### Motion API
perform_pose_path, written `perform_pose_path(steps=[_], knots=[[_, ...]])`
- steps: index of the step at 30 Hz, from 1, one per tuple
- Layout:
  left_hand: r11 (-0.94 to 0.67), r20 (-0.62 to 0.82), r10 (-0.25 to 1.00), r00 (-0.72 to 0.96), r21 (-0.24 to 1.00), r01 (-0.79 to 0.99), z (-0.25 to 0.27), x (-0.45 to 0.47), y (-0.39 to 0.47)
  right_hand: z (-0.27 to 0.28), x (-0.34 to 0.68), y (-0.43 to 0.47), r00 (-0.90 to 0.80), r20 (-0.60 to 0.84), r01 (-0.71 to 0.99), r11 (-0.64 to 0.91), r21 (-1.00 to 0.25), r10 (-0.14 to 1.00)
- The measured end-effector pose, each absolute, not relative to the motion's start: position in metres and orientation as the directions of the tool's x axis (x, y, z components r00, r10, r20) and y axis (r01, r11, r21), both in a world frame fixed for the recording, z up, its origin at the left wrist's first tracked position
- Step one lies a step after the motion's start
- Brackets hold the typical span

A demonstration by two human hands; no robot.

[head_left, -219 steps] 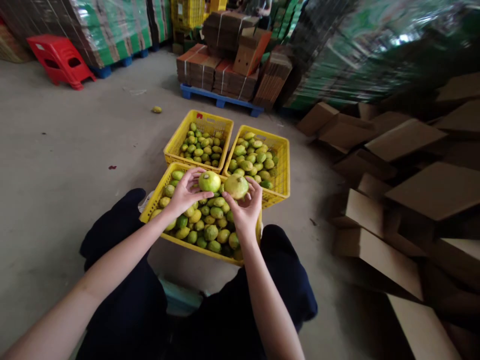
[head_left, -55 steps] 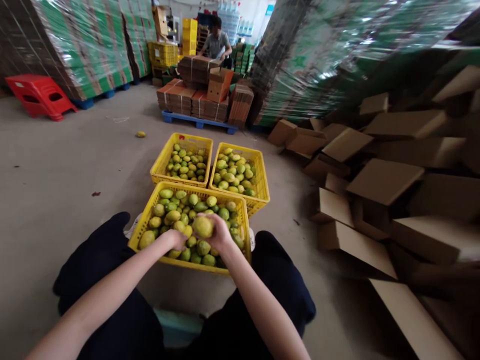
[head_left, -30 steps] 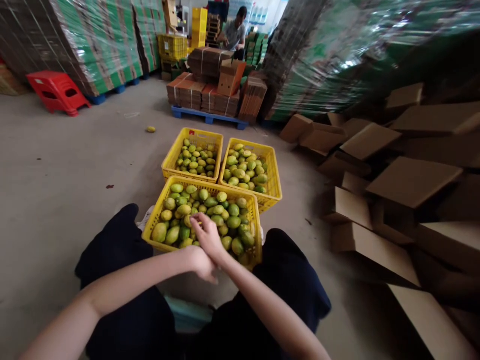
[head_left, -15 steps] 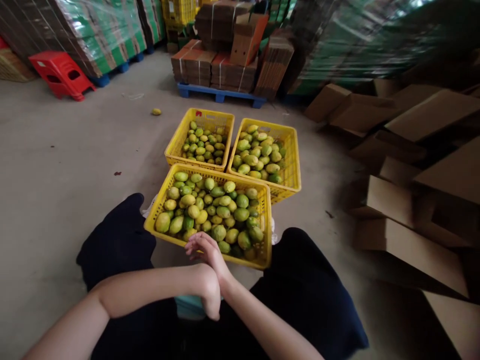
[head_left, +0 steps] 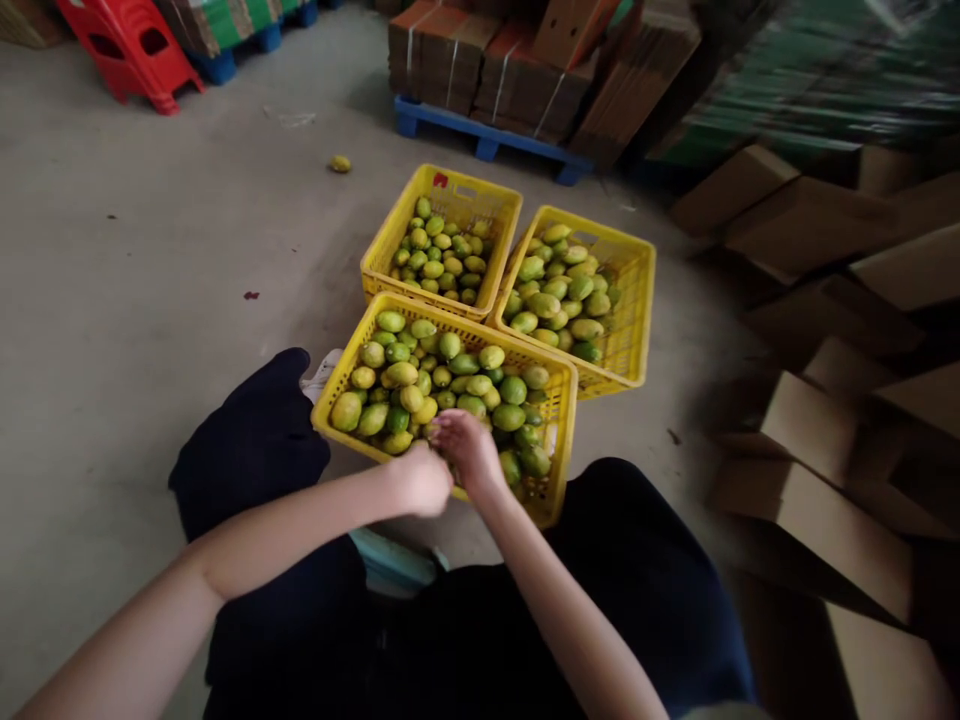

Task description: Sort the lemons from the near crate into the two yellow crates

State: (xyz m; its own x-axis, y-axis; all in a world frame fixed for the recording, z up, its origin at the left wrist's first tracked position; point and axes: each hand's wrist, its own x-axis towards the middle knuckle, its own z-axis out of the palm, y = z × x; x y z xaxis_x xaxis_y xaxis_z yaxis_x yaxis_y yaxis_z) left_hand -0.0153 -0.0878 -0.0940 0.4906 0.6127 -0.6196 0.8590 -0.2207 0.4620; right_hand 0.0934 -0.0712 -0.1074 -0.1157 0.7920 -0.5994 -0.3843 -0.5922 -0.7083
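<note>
Three yellow plastic crates hold green-yellow lemons. The near crate [head_left: 450, 325] stands between my knees, full of lemons [head_left: 401, 373]. Over its near part is my right hand [head_left: 471, 448], fingers outstretched and a little bent, pointing left just above the fruit; nothing shows in it. My left hand [head_left: 421, 480] is at the near rim, beside the right one, with its back towards me. Its fingers are turned down and hidden, so I cannot see whether they hold anything. The back left crate [head_left: 381, 245] and back right crate [head_left: 634, 330] touch or nearly touch the near one.
A single lemon [head_left: 340, 164] lies on the floor. A red stool [head_left: 135, 50] is at the far left. Bundled flat cartons [head_left: 517, 85] rest on a blue pallet [head_left: 487, 140]. Open cardboard boxes [head_left: 814, 420] are heaped along the right side.
My view has tipped downward and shifted left. Both hands have moved forward: the right one from the near rim to above the lemons, the left one from below the rim up to it.
</note>
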Motion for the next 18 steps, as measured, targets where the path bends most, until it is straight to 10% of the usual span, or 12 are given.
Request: perform_pose_path(steps=[6,18], knots=[[-0.057,-0.613,0.778,0.139,0.151,0.987,-0.110,-0.094,-0.013,-0.086,0.122,-0.038,0.000,-0.481,-0.396,-0.442,-0.805,0.877],[-0.054,-0.608,0.758,0.234,0.300,0.953,-0.173,-0.133,-0.017,-0.073,0.132,-0.041,-0.152,-0.528,-0.513,-0.523,-0.680,0.835]])
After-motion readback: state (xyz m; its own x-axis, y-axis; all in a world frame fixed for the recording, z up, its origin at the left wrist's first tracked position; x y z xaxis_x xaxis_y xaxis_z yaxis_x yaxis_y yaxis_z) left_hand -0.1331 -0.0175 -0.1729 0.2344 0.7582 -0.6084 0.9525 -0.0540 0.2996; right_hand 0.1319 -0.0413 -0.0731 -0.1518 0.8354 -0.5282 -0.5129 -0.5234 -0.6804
